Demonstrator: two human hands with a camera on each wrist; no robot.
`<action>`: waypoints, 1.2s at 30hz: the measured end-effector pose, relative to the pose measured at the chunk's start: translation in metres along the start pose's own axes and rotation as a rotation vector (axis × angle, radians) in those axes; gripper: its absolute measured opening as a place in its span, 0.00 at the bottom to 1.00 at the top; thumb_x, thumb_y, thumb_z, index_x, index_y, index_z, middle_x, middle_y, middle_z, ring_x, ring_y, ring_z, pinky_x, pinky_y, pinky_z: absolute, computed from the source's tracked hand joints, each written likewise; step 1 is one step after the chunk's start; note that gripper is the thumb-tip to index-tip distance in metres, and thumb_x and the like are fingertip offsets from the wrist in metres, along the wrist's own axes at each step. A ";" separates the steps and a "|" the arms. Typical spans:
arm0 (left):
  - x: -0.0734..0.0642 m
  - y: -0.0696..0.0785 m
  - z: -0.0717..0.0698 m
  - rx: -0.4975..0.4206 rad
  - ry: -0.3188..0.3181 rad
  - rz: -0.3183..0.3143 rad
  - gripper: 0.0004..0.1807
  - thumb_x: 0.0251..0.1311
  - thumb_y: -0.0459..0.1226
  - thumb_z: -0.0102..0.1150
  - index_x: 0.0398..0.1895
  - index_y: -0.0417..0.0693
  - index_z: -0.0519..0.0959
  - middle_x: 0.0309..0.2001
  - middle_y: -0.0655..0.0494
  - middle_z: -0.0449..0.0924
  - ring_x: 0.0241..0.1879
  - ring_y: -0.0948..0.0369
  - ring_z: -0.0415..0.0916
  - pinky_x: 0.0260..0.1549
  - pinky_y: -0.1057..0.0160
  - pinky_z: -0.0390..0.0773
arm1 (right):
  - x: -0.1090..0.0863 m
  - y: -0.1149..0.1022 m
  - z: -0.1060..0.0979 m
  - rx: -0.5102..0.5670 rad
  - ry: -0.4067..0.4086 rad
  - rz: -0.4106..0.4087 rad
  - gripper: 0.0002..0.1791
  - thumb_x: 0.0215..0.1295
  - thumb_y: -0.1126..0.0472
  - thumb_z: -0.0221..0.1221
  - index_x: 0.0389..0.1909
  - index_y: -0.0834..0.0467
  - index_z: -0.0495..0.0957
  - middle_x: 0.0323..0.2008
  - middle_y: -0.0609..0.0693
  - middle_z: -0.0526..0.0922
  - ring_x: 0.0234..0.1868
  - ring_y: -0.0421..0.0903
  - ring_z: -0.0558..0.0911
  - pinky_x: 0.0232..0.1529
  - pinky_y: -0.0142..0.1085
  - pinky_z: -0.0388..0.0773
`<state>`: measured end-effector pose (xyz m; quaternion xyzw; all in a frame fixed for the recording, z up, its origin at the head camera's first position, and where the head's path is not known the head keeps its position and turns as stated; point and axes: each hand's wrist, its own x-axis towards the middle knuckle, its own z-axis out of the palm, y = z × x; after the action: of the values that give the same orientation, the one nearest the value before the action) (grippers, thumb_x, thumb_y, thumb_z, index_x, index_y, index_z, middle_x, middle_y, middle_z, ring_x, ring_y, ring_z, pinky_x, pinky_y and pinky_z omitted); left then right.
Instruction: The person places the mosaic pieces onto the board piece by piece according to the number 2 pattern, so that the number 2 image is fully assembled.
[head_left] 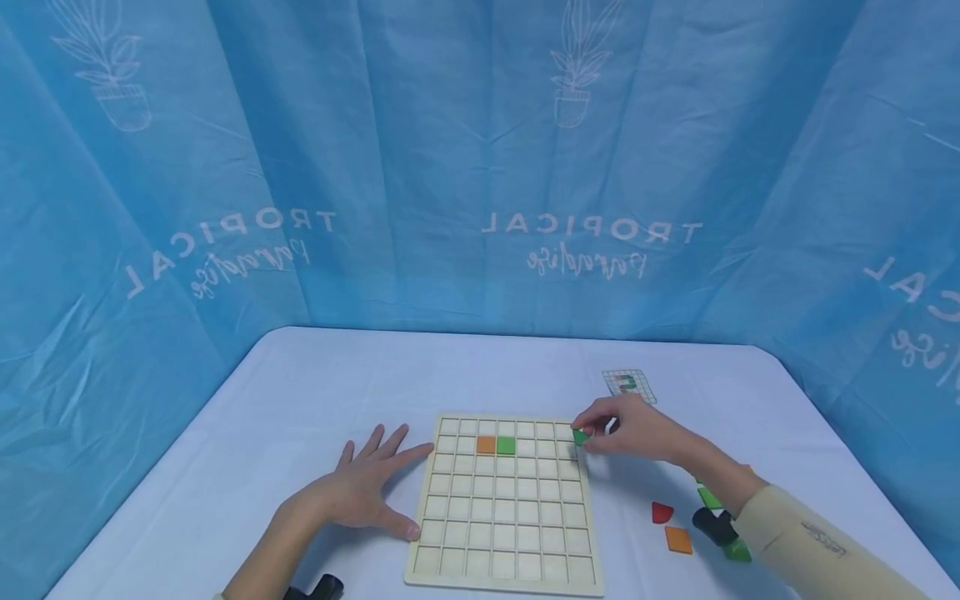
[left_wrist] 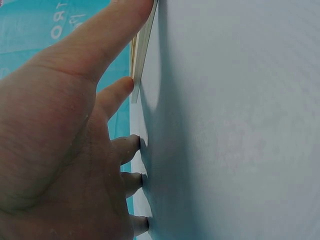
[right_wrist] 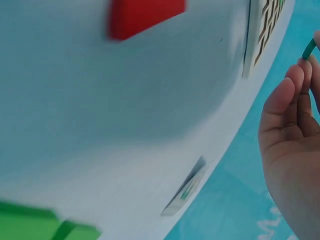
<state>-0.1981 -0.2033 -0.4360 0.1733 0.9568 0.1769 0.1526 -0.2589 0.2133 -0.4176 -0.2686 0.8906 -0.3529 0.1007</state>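
1. We see the right hand [head_left: 641, 429] pinching a green piece [head_left: 580, 437] near the far right corner of the board [head_left: 503, 510].
2. We find the left hand [head_left: 356, 492] spread, grasping nothing, thumb and index finger touching the board's left edge.
3. On the board we see an orange square [head_left: 486, 444] just left of a green square [head_left: 506, 446].
4. We spot a patterned card [head_left: 630, 385] on the table [head_left: 337, 379] beyond the right hand, and a red piece [head_left: 662, 512] nearer us.

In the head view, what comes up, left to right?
Left hand, orange tile on grid board, green tile beside it, green piece pinched by right hand, red piece, loose orange tile, more green pieces.
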 end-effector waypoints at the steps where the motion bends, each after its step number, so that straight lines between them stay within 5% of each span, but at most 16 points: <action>1: 0.000 0.000 0.000 0.001 0.001 0.000 0.61 0.26 0.73 0.67 0.72 0.74 0.59 0.76 0.50 0.41 0.73 0.42 0.28 0.62 0.31 0.29 | 0.002 -0.002 0.001 0.005 -0.007 -0.019 0.14 0.57 0.54 0.68 0.44 0.51 0.85 0.32 0.39 0.82 0.35 0.43 0.78 0.38 0.37 0.78; 36: 0.000 -0.001 0.001 0.004 0.010 0.005 0.60 0.26 0.73 0.67 0.72 0.74 0.59 0.76 0.51 0.41 0.73 0.42 0.27 0.61 0.30 0.30 | 0.054 -0.034 0.043 -0.001 -0.135 -0.066 0.10 0.54 0.62 0.69 0.38 0.53 0.86 0.28 0.39 0.82 0.33 0.40 0.79 0.37 0.36 0.78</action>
<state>-0.1978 -0.2042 -0.4373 0.1751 0.9574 0.1763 0.1471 -0.2745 0.1386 -0.4252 -0.3210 0.8727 -0.3365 0.1485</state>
